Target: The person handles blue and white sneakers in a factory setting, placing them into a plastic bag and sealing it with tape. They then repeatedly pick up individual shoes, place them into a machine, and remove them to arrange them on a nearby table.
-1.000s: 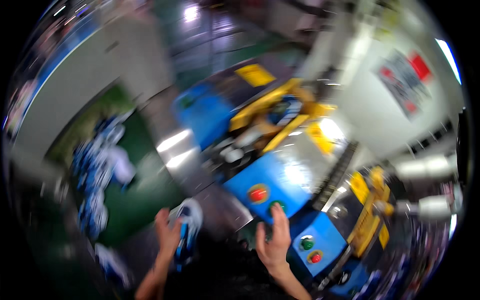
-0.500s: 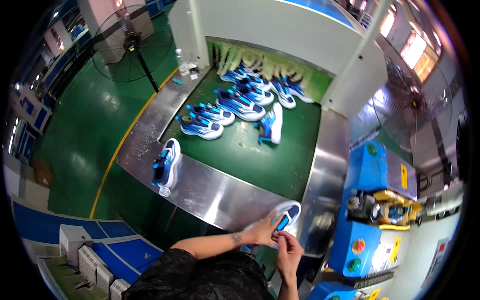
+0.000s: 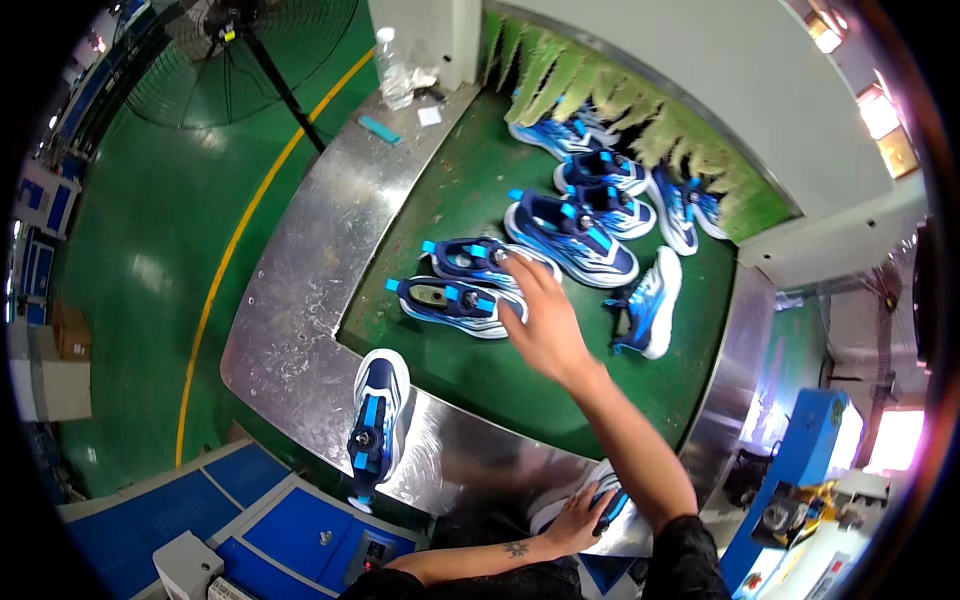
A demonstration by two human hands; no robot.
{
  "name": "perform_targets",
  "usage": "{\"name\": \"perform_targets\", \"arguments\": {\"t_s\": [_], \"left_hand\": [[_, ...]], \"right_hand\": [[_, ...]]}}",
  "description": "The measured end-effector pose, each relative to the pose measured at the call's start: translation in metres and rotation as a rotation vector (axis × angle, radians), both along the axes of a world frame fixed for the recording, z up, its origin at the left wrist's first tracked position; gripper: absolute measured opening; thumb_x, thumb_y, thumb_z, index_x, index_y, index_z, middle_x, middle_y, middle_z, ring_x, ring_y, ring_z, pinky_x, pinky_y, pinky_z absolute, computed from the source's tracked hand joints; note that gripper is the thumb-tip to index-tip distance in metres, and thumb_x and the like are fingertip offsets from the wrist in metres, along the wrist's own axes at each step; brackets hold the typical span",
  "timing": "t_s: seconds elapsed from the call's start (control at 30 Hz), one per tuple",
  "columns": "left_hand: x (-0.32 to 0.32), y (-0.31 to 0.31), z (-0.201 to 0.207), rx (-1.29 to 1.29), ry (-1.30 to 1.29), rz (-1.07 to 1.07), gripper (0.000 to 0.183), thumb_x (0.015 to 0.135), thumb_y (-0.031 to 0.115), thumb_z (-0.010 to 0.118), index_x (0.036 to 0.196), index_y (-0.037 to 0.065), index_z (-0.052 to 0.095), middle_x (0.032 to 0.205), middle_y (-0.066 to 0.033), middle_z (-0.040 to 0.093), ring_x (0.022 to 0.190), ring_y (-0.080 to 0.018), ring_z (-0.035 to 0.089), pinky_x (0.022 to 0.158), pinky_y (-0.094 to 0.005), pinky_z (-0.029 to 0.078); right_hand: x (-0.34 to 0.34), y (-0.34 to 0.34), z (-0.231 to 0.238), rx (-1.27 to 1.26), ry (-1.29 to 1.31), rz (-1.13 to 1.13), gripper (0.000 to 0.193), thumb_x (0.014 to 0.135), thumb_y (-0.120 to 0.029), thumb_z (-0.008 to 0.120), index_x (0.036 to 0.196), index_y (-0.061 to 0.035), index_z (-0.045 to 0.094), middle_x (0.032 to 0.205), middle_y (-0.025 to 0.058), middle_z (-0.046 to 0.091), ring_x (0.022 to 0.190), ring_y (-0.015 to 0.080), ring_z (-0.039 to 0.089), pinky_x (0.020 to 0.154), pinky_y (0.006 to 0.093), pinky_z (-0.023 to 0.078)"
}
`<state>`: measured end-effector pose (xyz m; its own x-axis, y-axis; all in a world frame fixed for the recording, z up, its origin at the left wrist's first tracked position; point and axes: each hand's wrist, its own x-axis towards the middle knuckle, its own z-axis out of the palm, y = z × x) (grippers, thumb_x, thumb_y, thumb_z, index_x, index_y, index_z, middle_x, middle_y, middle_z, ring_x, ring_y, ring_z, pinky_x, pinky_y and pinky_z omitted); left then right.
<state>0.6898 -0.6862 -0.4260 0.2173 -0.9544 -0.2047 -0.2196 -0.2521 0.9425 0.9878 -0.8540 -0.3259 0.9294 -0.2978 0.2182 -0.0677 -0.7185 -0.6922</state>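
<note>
My left hand (image 3: pixel 575 522) rests over a blue and white sneaker (image 3: pixel 546 508) on the steel ledge at the lower right, its fingers curled round the upper. Above the green belt (image 3: pixel 480 380) my right hand (image 3: pixel 548 322) reaches forward and left, fingers stretched and thumb apart. Its fingertips lie at a dark blue sneaker (image 3: pixel 465 258), while the thumb is by the toe of the sneaker (image 3: pixel 440 300) in front; contact is unclear. Another sneaker (image 3: pixel 382 405) stands alone on the ledge's left corner, toe pointing away.
Several more sneakers (image 3: pixel 575 235) sit farther back, some under a green fringe curtain (image 3: pixel 640 110). One sneaker (image 3: pixel 652 305) leans on its side at the right. A plastic bottle (image 3: pixel 393 75) and a teal strip (image 3: pixel 379 129) lie at the far left. Blue machinery (image 3: pixel 790 490) stands right.
My right hand has left the sneaker by my left hand and moved forward to the pair on the belt. My left hand stays on its sneaker. The view has shifted closer to the belt.
</note>
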Motion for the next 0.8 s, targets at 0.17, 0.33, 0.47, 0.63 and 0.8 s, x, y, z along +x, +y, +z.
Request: {"name": "perform_targets", "arguments": {"t_s": [0.17, 0.33, 0.47, 0.63, 0.8], "left_hand": [[0.061, 0.004, 0.01, -0.037, 0.35, -0.059, 0.104, 0.074, 0.031, 0.08, 0.152, -0.002, 0.021, 0.152, -0.0297, 0.027, 0.144, -0.0424, 0.027, 0.117, -0.0457, 0.026], [0.164, 0.041, 0.015, 0.154, 0.482, 0.391, 0.048, 0.086, 0.017, 0.074, 0.127, 0.0, 0.056, 0.123, -0.0145, 0.063, 0.112, -0.0245, 0.062, 0.098, -0.0364, 0.049], [0.233, 0.064, -0.003, -0.008, 0.388, 0.802, 0.04, 0.089, 0.011, 0.07, 0.123, 0.001, 0.051, 0.118, -0.0107, 0.059, 0.106, -0.0175, 0.058, 0.096, -0.0328, 0.048], [0.271, 0.049, 0.072, 0.065, 0.841, 0.599, 0.064, 0.098, 0.041, 0.054, 0.147, 0.004, 0.033, 0.15, -0.0201, 0.04, 0.14, -0.0287, 0.038, 0.113, -0.0431, 0.032], [0.197, 0.086, 0.038, 0.561, 0.601, 0.067, 0.093, 0.087, 0.027, 0.074, 0.156, 0.007, 0.016, 0.152, -0.0158, 0.033, 0.139, -0.0269, 0.036, 0.113, -0.0396, 0.032]], "right_hand": [[0.114, -0.041, -0.081, -0.587, 0.578, 0.237, 0.033, 0.075, -0.012, 0.071, 0.108, -0.0113, 0.065, 0.133, 0.0222, 0.052, 0.115, 0.043, 0.056, 0.086, 0.0473, 0.054], [0.036, -0.088, -0.033, -0.16, 0.056, 0.082, 0.033, 0.074, -0.016, 0.074, 0.103, -0.0047, 0.063, 0.122, 0.0183, 0.057, 0.099, 0.0425, 0.062, 0.079, 0.0468, 0.056], [-0.136, -0.071, 0.026, 0.211, 0.11, -0.379, 0.039, 0.071, -0.018, 0.085, 0.102, -0.0012, 0.069, 0.118, 0.0231, 0.055, 0.1, 0.0348, 0.064, 0.08, 0.0387, 0.056], [-0.26, 0.032, 0.059, -0.154, 0.127, 0.1, 0.011, 0.069, -0.01, 0.069, 0.079, -0.0099, 0.07, 0.13, 0.0144, 0.055, 0.12, 0.0334, 0.054, 0.087, 0.0434, 0.056], [-0.286, 0.136, -0.019, -0.29, 0.253, 0.18, 0.015, 0.072, -0.023, 0.066, 0.074, -0.0108, 0.073, 0.136, 0.019, 0.054, 0.131, 0.0332, 0.046, 0.11, 0.056, 0.033]]}}
